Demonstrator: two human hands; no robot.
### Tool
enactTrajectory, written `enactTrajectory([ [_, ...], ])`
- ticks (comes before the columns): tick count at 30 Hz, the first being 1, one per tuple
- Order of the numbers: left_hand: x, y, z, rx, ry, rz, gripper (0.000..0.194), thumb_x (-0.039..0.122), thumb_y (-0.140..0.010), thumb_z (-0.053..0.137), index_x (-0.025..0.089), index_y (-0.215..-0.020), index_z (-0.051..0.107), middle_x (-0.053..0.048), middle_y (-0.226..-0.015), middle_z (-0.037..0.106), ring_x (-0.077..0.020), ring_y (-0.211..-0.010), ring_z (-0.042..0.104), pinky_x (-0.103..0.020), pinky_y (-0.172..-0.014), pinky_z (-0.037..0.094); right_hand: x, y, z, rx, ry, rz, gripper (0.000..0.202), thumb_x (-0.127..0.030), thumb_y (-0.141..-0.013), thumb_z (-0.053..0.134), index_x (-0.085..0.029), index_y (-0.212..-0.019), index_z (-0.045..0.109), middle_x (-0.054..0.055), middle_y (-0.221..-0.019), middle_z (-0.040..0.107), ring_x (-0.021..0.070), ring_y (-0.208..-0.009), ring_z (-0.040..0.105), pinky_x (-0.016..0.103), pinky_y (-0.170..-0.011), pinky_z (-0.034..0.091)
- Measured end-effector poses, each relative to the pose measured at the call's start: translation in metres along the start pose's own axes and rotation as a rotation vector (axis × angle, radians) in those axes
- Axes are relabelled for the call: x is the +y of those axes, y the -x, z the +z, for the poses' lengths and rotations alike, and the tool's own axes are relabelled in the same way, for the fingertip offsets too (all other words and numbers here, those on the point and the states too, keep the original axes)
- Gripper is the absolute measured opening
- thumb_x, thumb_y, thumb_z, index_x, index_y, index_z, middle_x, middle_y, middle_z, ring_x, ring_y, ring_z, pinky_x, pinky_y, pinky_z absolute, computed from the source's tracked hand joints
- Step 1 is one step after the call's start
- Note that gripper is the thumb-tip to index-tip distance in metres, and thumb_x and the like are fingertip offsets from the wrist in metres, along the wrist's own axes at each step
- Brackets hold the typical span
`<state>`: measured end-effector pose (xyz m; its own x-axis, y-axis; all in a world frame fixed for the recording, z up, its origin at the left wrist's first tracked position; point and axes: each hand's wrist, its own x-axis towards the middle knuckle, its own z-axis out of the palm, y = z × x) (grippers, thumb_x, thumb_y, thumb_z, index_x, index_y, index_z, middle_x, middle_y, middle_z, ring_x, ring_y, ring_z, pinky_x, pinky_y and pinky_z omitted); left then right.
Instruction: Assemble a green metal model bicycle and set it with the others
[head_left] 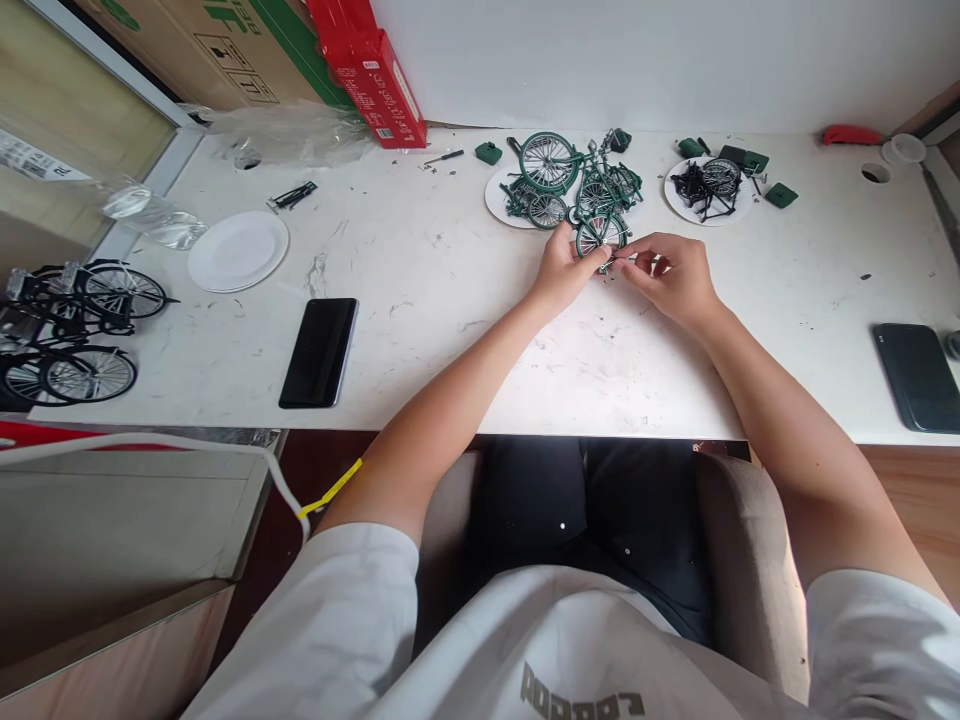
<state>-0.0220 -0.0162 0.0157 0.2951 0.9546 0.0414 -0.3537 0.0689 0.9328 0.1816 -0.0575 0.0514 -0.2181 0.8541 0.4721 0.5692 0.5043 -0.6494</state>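
My left hand (564, 268) is closed on a small green model bicycle wheel (602, 232) with thin spokes, held just above the table's middle. From the other side my right hand (671, 272) has thumb and forefinger pinched together at the wheel's lower right; whatever is between them is too small to make out. Just beyond the wheel, a green model bicycle (551, 162) and more wheels and frame parts lie heaped over a white plate (498, 203). Whether the held wheel is joined to other parts is hard to see.
At right, another plate (675, 210) bears black bicycle parts. Finished-looking black model bicycles (82, 330) stand at far left, near stacked white plates (238, 250). Phones (319, 352) lie left and right. A small screwdriver (444, 157) lies by the red box (379, 90).
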Motion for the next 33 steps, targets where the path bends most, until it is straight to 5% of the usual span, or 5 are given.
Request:
enactTrajectory([
  [7,0.016,0.008,0.004,0.003,0.072,-0.101,0.055,0.015,-0.086,0.074,0.024,-0.139,0.062,-0.006,-0.122,0.084,-0.0311,-0.138,0.077,-0.060,-0.130,0.058,-0.001,-0.001,0.000,-0.001,0.009,0.007,0.035,-0.059,-0.103,0.080,-0.024,-0.103,0.085,0.004,-0.076,0.072,0.0174,-0.065,0.058,0.038,-0.067,0.051],
  [15,0.021,0.010,0.005,0.001,0.180,-0.143,0.051,0.022,-0.087,0.075,0.024,-0.136,0.064,-0.004,-0.113,0.084,-0.0276,-0.125,0.082,-0.052,-0.123,0.062,-0.004,0.001,0.003,0.015,-0.005,0.044,0.024,-0.051,-0.105,0.079,-0.027,-0.102,0.076,0.003,-0.079,0.073,0.0186,-0.070,0.063,0.038,-0.068,0.055],
  [22,0.020,0.011,0.006,-0.030,0.170,-0.157,0.045,0.023,-0.092,0.083,0.023,-0.133,0.064,-0.008,-0.127,0.083,-0.0319,-0.142,0.077,-0.057,-0.131,0.054,-0.004,0.001,0.004,0.049,-0.004,0.053,0.015,-0.040,-0.104,0.078,-0.027,-0.101,0.072,0.002,-0.082,0.072,0.0175,-0.070,0.062,0.038,-0.073,0.057],
  [33,0.012,0.005,0.001,-0.072,0.106,-0.112,0.037,0.027,-0.097,0.085,0.023,-0.128,0.065,-0.012,-0.137,0.080,-0.0386,-0.158,0.065,-0.069,-0.137,0.047,-0.009,0.000,0.001,0.043,0.014,0.089,0.029,-0.056,-0.103,0.079,-0.027,-0.100,0.073,0.004,-0.081,0.072,0.0192,-0.070,0.062,0.037,-0.067,0.055],
])
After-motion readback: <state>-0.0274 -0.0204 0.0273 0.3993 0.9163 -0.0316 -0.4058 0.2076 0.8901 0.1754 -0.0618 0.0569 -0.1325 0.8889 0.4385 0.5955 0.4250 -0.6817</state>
